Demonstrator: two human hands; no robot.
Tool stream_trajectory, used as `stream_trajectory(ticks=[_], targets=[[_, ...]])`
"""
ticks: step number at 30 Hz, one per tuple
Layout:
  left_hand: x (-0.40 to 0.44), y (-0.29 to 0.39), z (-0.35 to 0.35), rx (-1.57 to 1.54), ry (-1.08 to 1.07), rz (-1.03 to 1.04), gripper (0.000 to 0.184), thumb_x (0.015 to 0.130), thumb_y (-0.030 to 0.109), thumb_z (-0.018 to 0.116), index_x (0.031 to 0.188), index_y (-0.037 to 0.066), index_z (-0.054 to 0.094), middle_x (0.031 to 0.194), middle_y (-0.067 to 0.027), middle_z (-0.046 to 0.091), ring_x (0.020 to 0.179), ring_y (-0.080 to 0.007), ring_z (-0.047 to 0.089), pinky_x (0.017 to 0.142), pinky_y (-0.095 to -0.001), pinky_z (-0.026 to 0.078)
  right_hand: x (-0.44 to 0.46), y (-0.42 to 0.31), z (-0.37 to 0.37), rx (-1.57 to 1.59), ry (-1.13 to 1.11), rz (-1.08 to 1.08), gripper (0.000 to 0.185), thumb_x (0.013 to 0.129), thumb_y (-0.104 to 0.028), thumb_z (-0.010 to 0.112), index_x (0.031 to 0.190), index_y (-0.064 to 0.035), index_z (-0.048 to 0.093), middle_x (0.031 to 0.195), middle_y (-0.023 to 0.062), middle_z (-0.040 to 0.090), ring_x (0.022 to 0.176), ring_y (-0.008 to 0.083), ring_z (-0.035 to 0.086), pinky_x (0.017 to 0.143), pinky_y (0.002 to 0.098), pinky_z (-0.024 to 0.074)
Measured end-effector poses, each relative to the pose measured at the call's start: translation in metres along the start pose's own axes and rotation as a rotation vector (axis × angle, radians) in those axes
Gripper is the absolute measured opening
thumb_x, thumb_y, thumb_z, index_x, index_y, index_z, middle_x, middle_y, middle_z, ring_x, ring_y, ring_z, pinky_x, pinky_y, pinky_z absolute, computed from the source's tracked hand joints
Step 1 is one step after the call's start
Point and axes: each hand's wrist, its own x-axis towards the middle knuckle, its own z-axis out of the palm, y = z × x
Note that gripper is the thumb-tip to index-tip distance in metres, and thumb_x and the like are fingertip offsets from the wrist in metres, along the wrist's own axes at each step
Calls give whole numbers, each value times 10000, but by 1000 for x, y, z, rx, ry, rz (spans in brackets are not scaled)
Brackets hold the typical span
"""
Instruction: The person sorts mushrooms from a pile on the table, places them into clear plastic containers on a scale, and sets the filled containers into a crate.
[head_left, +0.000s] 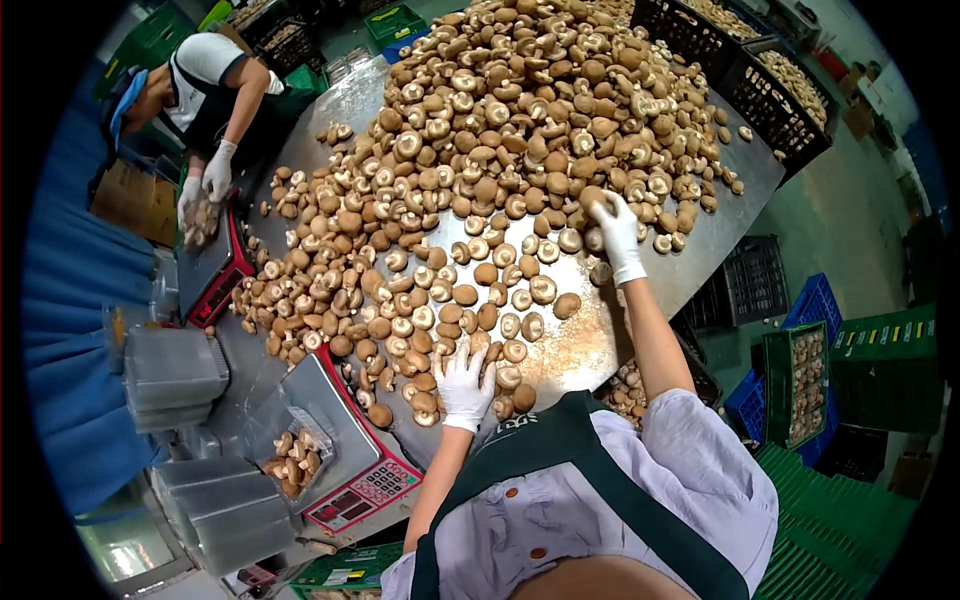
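Brown shiitake mushrooms [510, 130] are heaped on a metal table [575, 355], with a looser spread reaching toward me. My left hand [465, 388], in a white glove, lies with fingers spread against mushrooms at the near edge of the spread. Farther out on the right, my gloved right hand [620, 238] has its fingers curled around a brown mushroom [592, 197] at the side of the heap. A red-rimmed scale [335, 390] stands left of my left hand, bearing a clear tray [318, 430] of mushrooms.
Stacked clear plastic trays [225, 510] stand at the lower left. Across the table a co-worker [215, 90] in white gloves handles mushrooms over a second scale [215, 265]. Black crates [775, 110] of mushrooms border the far right, and a green crate [797, 385] sits at right.
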Motion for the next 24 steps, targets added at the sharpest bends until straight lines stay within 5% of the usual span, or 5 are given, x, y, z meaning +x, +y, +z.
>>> stream_trajectory(ticks=[2, 6, 10, 16, 24], targets=[[-1, 0, 0, 3, 10, 4, 344, 792, 282, 632, 1111, 152, 633, 1156, -135, 593, 997, -274, 566, 1057, -517, 263, 4, -10, -8, 718, -49, 200, 330, 826, -202, 567, 1111, -36, 569, 1085, 113, 587, 958, 246, 591, 836, 398, 513], [-1, 1, -3, -12, 15, 0, 324, 786, 244, 661, 1088, 132, 629, 1218, -127, 568, 1004, -271, 564, 1050, -468, 280, 20, -20, -23, 940, 16, 359, 335, 837, -295, 639, 1033, -33, 565, 1016, 125, 602, 878, 242, 606, 796, 375, 524], [-2, -3, 3, -14, 35, 5, 330, 784, 279, 644, 1087, 150, 634, 1157, -120, 590, 981, -265, 564, 1046, -506, 275, 34, -33, -9, 318, -41, 126, 210, 848, -204, 624, 937, -15, 640, 790, 55, 665, 582, 95, 566, 502, 222, 421], [0, 0, -4, -33, 13, 0, 325, 778, 237, 662, 1081, 127, 628, 1207, -128, 576, 992, -268, 568, 1048, -476, 285, 17, -58, 62, -842, -334, -311, 351, 768, -191, 535, 1100, -97, 601, 1004, 179, 651, 893, 329, 643, 802, 407, 506], [-1, -1, -5, -52, 15, -8, 324, 781, 249, 654, 1080, 128, 630, 1203, -124, 577, 983, -267, 569, 1052, -477, 270, 25, -11, 141, -1155, -412, -394, 227, 787, -147, 577, 959, -6, 617, 966, 238, 636, 771, 360, 659, 710, 435, 535]])
